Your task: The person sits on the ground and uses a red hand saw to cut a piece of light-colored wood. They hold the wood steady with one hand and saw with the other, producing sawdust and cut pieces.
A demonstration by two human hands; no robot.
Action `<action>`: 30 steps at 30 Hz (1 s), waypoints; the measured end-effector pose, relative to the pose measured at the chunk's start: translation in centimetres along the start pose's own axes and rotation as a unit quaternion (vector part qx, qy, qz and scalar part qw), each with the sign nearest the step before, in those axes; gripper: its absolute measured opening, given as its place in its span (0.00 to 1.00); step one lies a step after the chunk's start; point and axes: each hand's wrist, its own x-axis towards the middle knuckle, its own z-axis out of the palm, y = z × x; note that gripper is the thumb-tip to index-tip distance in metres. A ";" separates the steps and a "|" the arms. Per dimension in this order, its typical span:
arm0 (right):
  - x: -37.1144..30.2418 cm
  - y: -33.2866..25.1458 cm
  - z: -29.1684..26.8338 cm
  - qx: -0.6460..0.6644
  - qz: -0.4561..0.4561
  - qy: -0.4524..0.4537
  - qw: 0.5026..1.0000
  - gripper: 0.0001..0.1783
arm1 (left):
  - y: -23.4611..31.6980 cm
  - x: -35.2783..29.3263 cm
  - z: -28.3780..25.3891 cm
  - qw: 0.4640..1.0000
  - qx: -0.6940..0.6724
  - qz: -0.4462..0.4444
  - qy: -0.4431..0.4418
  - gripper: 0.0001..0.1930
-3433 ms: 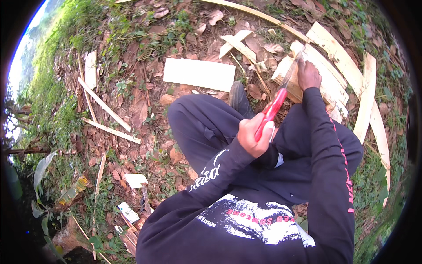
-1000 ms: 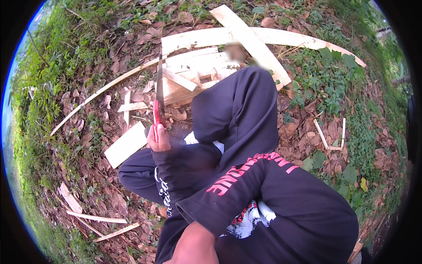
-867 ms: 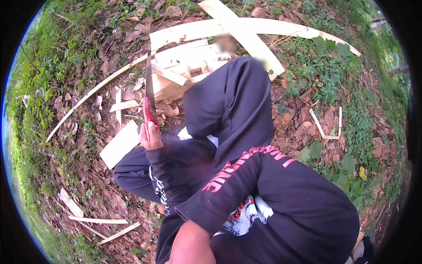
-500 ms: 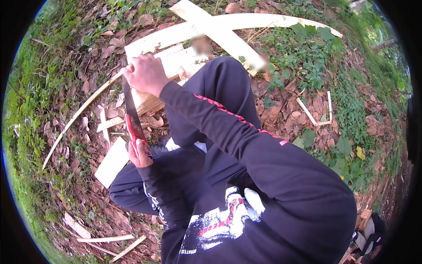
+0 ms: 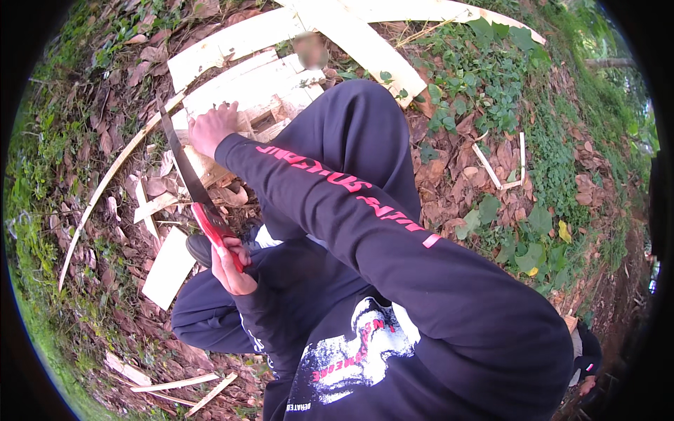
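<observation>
My left hand is closed round the red handle of a handsaw. Its dark blade points up and away, past the left end of a stack of pale boards. On the near left part of that stack rests my right hand, its fingers apart and pressed to the wood, beside the blade. What lies under the palm is hidden. The saw's tip comes close to a long thin wooden strip that curves down to the left.
Two long planks cross beyond the stack, one of them slanting. A short pale board lies by my left knee. Thin sticks lie at lower left. Dry leaves and green plants cover the ground. Another person is at lower right.
My right hand has left the blade's tip end and moved down onto the boards. The saw's blade now leans further left, still in my left hand.
</observation>
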 end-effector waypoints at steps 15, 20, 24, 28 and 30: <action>-0.7 0.3 -0.9 0.069 -0.100 -0.047 0.991 0.30 | 2.2 0.3 1.5 0.996 0.050 0.036 0.064 0.17; -0.3 0.1 -1.4 0.063 -0.082 -0.077 0.992 0.28 | 2.8 0.2 1.4 0.995 0.023 0.045 0.087 0.18; -0.1 0.2 -0.1 0.064 -0.113 0.002 0.991 0.26 | 2.3 -1.6 1.4 0.995 0.006 0.043 0.094 0.19; -0.2 0.1 -0.1 0.056 -0.150 -0.047 0.986 0.28 | 1.6 -2.9 1.6 0.993 -0.004 0.038 0.115 0.19; -0.4 0.0 -0.7 0.033 -0.143 -0.065 0.987 0.28 | 1.5 -3.4 1.6 0.992 0.001 0.037 0.119 0.20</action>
